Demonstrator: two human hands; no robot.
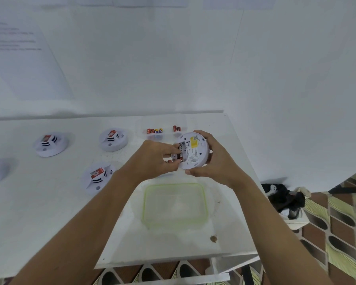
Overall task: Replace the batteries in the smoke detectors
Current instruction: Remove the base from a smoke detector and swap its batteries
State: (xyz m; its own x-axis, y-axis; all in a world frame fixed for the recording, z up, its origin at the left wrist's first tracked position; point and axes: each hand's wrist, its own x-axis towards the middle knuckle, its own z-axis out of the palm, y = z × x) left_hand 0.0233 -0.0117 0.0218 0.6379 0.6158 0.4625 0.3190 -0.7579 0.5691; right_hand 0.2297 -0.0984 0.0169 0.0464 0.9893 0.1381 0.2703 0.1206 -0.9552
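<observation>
Right hand (216,161) is wrapped round the rim of a white smoke detector (193,151), holding it back side up above the table (49,212), near the far right corner. Left hand (152,159) pinches a black battery (180,154) at the detector's open compartment. 3 other detectors (113,139) sit off to the left, with spare batteries (155,131) behind.

Five detectors (49,144): four on the table (39,212), one held. Six loose batteries (155,131) far, four and two. One green-rimmed container (174,184) near.
</observation>
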